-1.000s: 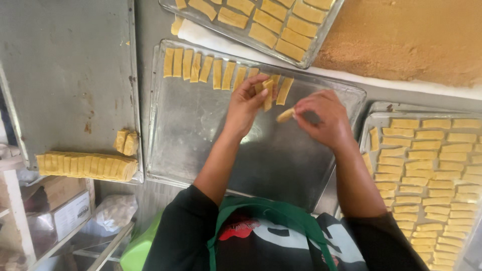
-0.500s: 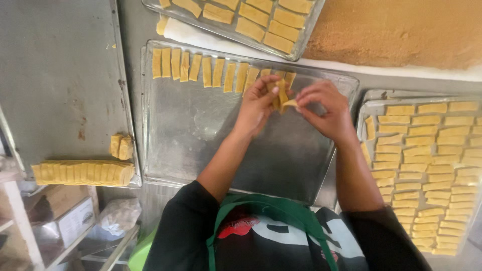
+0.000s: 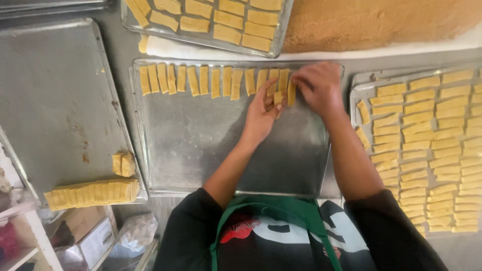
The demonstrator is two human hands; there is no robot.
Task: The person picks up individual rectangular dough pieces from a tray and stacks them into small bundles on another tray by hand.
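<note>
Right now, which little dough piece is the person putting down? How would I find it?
Find the middle metal tray, the one with a single row of yellow strips along its far edge. Follow that row to its right end, where both hands meet. The dough piece stands just under the right hand, last in line; the left hand holds a few more.

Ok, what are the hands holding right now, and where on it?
The left hand pinches a yellow dough strip near its lower end. The right hand touches the strips at the row's end; its fingertips are hidden, so any hold cannot be told.
</note>
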